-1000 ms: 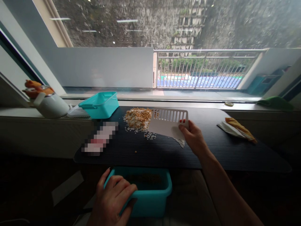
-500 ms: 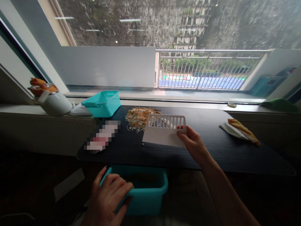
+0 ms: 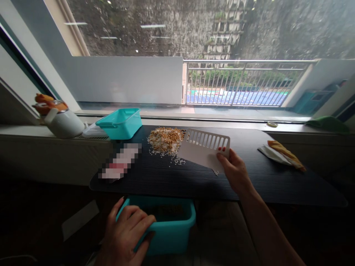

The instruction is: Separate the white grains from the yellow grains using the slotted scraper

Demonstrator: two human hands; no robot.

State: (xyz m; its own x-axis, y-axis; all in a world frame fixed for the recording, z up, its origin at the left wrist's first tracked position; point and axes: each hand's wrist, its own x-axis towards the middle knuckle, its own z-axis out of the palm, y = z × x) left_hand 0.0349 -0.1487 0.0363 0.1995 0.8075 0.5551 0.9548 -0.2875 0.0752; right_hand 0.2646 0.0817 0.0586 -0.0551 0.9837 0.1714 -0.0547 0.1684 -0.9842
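Note:
My right hand (image 3: 235, 168) is closed on the right end of a white slotted scraper (image 3: 203, 151), held tilted over the dark table. Left of the scraper lies a heap of yellow beans and white rice-like grains (image 3: 166, 140), with loose grains scattered along its near side. More white grains show at the scraper's lower edge. Below the table's front edge, my left hand (image 3: 130, 229) grips the left side of a turquoise bin (image 3: 174, 229). Dark contents sit inside the bin, too dim to make out.
A second turquoise bin (image 3: 124, 127) stands at the table's back left, near a white pot (image 3: 65, 122) on the sill. A blurred-out packet (image 3: 120, 162) lies on the left of the dark table (image 3: 172, 184). A yellow and white cloth-like item (image 3: 283, 155) rests at right.
My right hand has moved the scraper to the right and slightly away, tilting it more. More of the heap and scattered white grains now show. My left hand stays on the bin.

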